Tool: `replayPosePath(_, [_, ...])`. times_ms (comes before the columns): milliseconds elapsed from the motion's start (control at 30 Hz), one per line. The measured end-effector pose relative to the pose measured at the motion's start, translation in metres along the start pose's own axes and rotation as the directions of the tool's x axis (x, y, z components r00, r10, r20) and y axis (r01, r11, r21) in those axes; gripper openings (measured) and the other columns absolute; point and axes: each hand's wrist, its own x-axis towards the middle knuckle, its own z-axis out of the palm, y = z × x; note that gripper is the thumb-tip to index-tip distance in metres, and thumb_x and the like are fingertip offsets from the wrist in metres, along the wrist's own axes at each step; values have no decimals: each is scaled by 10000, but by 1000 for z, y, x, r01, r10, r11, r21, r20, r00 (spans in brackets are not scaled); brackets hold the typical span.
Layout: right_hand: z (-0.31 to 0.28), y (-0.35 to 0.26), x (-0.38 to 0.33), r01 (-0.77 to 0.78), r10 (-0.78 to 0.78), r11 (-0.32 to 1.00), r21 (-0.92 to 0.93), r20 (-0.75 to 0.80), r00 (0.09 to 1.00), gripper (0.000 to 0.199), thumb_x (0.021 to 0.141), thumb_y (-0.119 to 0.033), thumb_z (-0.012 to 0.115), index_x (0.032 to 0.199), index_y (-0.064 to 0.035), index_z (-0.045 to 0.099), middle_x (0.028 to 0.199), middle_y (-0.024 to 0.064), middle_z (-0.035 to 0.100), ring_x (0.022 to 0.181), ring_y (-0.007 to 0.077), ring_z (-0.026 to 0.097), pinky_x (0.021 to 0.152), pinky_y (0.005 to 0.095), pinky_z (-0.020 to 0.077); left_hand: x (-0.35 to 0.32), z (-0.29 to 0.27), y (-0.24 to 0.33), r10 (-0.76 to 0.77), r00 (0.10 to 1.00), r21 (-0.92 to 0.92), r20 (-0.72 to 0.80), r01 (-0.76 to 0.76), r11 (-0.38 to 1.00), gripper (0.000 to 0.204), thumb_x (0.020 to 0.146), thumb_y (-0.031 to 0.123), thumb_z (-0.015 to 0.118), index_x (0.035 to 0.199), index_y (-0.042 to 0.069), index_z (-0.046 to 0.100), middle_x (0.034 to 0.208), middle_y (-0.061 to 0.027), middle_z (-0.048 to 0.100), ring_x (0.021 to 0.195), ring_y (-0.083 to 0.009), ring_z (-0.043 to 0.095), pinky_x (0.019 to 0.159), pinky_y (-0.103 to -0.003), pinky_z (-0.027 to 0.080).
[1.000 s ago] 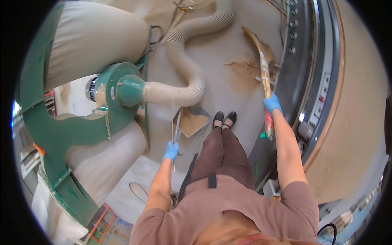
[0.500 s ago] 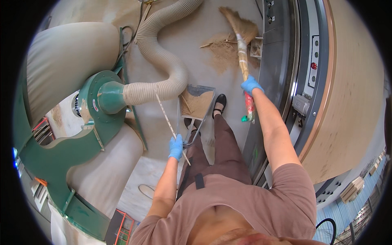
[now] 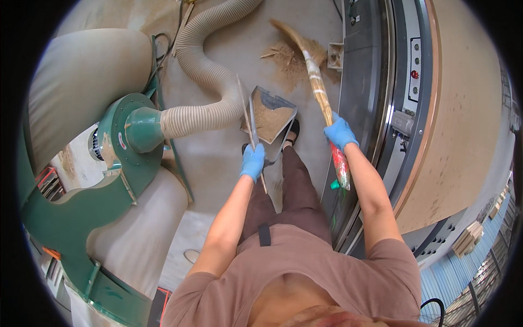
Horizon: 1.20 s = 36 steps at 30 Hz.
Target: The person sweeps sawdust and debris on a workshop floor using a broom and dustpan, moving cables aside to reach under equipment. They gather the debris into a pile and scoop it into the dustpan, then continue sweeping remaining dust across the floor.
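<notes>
Now two gloved hands grip: left (image 3: 253,162) one dustpan (image 3: 269,114), right (image 3: 340,132) one broom (image 3: 316,82).

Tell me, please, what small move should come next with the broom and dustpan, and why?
Probably a short sweep toward the dustpan. The right hand holds the broom with its bristles resting in a sawdust pile just beyond the pan, which the left hand holds by its long handle and which already carries some dust.

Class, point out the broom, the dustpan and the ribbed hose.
broom (image 3: 318,90): head view, on its wrapped shaft.
dustpan (image 3: 269,115): head view, on the sawdust-filled tray.
ribbed hose (image 3: 202,71): head view, on its middle bend.
</notes>
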Motion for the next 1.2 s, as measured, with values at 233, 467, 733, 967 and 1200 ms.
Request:
replayPosePath(233, [-37, -48, 87, 46, -51, 994, -95, -47, 998, 550, 757, -90, 547, 1305, -47, 536, 887, 239, 693, 707, 338, 716, 680, 436, 563, 69, 57, 23, 185, 966, 227, -181, -142, 964, 402, 926, 342, 531, 950, -58, 567, 790, -206, 628, 735, -310, 617, 712, -445, 487])
replayPosePath(467, [-29, -38, 155, 116, -145, 927, -355, -54, 988, 543, 793, -72, 533, 1328, 7, 492, 1034, 255, 689, 772, 328, 731, 695, 436, 580, 90, 87, 59, 181, 945, 177, -271, -136, 975, 356, 922, 288, 550, 960, -65, 579, 795, -186, 634, 743, -289, 625, 710, -431, 490])
replayPosePath(733, [-33, 1, 118, 89, 75, 936, -339, 442, 894, 482, 798, -64, 576, 1265, 41, 527, 1058, 240, 695, 766, 330, 732, 707, 442, 584, 81, 89, 73, 176, 937, 61, -301, -165, 984, 218, 877, 198, 577, 833, -15, 570, 616, -62, 583, 489, -148, 528, 448, -330, 402])
replayPosePath(967, [-37, 4, 68, 34, 47, 993, -114, 642, 765, 466, 742, -89, 706, 1165, 70, 596, 901, 211, 707, 703, 289, 723, 664, 429, 587, 113, 116, 114, 230, 941, 81, -247, -216, 973, 240, 816, 153, 635, 897, -71, 612, 674, -111, 620, 555, -171, 574, 505, -351, 451])
replayPosePath(1200, [-80, -11, 34, -327, -23, 863, 386, 676, 737, 347, 785, 1, 664, 1118, 29, 570, 838, 155, 651, 643, 231, 705, 551, 334, 593, 139, 126, 154, 278, 956, 169, -89, -260, 951, 198, 783, 109, 622, 875, -58, 570, 669, -129, 610, 513, -189, 566, 465, -352, 443])
